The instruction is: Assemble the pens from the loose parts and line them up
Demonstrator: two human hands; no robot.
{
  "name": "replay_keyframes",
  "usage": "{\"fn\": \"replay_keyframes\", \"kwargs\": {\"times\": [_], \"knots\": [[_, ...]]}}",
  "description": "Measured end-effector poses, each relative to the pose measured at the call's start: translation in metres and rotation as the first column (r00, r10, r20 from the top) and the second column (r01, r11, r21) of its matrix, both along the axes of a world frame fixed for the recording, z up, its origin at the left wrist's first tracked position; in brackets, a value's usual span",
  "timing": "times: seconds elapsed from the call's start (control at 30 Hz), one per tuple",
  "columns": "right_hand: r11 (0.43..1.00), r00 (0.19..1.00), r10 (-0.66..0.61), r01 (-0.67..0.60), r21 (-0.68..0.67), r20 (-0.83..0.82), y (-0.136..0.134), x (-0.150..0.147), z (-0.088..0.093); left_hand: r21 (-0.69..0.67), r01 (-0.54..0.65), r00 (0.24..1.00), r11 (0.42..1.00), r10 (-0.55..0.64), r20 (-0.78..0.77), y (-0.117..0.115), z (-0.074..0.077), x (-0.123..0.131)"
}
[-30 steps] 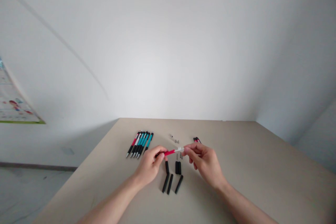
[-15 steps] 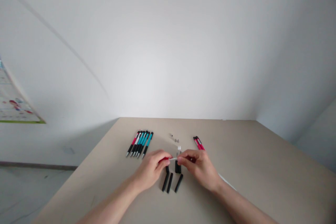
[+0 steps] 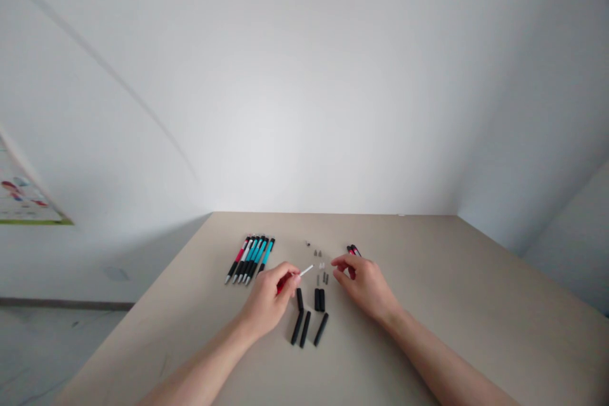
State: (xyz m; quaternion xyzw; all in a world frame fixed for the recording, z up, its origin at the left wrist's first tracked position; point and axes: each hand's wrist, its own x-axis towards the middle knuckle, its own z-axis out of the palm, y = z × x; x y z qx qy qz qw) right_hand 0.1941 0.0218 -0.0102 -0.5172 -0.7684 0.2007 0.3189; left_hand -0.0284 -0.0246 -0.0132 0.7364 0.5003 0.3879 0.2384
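My left hand is closed round a red pen barrel, mostly hidden by the fingers. A thin white tube sticks out of its end, pointing up and right. My right hand hovers to the right with thumb and forefinger apart and nothing visible between them. Just left of its fingertips lie small springs and tiny white pieces. Between the hands are short black grips, with more black tubes nearer me.
Several assembled pens in red, white and teal lie in a row at the left. Grey cone tips and a small metal part sit farther back. Red pen barrels show behind my right hand. A wall borders the table.
My right hand has let go of the white tube's end and moved slightly right and up, its fingers parting. My left hand keeps the barrel, and the tube now tilts upward.
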Motion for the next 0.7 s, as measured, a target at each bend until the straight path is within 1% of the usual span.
{"fn": "replay_keyframes", "kwargs": {"times": [0.23, 0.4, 0.53, 0.7], "knots": [[1.0, 0.999, 0.03, -0.029, -0.008, 0.034, 0.002, -0.008, -0.008, 0.014, -0.007, 1.0, 1.0, 0.007, -0.011, 0.001, -0.001, 0.0], [0.998, 0.999, 0.028, -0.03, 0.054, 0.028, 0.005, -0.007, -0.009, -0.001, -0.015, 1.0, 1.0, 0.015, -0.025, 0.002, -0.001, -0.001], [0.987, 0.996, 0.082, -0.087, 0.132, 0.043, 0.007, -0.009, -0.01, -0.015, -0.023, 0.999, 1.0, 0.022, -0.028, 0.003, 0.0, -0.001], [0.982, 0.982, 0.146, -0.158, 0.101, 0.121, 0.005, -0.014, -0.012, -0.015, -0.025, 0.999, 1.0, 0.025, -0.026, 0.003, 0.0, -0.001]]}}
